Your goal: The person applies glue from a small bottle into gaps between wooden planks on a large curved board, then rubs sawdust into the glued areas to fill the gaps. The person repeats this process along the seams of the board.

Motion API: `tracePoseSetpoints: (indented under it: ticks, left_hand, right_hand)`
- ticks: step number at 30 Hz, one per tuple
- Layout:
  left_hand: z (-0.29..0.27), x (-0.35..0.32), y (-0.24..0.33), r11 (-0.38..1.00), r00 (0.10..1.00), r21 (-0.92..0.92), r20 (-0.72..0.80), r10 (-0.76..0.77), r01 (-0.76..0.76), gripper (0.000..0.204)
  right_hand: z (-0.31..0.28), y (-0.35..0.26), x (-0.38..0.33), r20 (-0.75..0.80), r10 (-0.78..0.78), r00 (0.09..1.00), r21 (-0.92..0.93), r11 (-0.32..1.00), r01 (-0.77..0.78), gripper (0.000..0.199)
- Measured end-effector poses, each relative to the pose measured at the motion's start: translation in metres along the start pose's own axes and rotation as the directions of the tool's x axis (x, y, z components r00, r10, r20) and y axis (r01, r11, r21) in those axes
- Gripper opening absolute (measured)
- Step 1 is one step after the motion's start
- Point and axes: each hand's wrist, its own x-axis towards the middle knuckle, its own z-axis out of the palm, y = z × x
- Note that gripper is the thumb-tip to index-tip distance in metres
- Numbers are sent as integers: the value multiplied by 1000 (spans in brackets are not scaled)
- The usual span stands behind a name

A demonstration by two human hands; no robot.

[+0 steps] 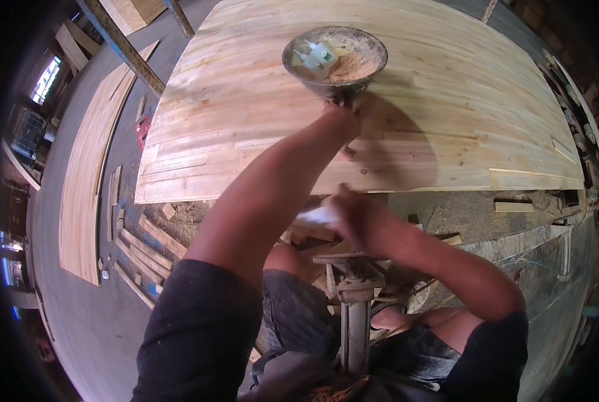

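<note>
Under the bowl [335, 57], left hand [339, 120] half hidden, right hand [353, 218] blurred

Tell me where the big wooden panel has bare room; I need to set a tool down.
The pale glued-wood panel is bare right of the round metal bowl of sawdust, and left of it toward the near corner. It is crowded below the bowl, where the left hand reaches.

Left arm runs from the lower left of the frame up to centre top, extended, its left hand [341, 115] curled shut with knuckles down, while the right forearm comes in from the lower right, bent, with the right hand [350, 218] closed near mid-frame, fingers blurred.
</note>
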Motion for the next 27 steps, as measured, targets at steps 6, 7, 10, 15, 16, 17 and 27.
tracePoseSetpoints:
  ticks: [6,7,10,15,16,17,27]
  left_hand:
    - [-44,-32,15,991,991,134,131,-11,-7,145]
    - [-45,-35,14,994,993,112,116,-11,-2,146]
    - [-35,-35,9,997,1000,76,30,9,-11,148]
    - [-7,-20,-2,993,998,120,-58,20,-13,147]
    - [-4,-17,-4,999,997,41,-80,-15,19,146]
    - [-2,-15,-5,998,994,-38,-97,-55,51,146]
    - [-12,-7,1,994,993,-34,59,-105,107,146]
  right_hand:
    - [-59,34,-53,-259,185,948,-41,978,-203,31]
    - [-62,34,-50,-270,161,949,-55,982,-182,31]
    - [-65,31,-36,-317,89,944,-96,987,-126,29]
    - [-61,22,-7,-328,72,942,-140,982,-124,25]
    - [-60,20,-3,-319,76,945,-143,981,-128,24]
    - [-60,19,0,-309,79,948,-144,981,-129,24]
    - [-57,25,9,-348,9,937,-200,976,-84,31]
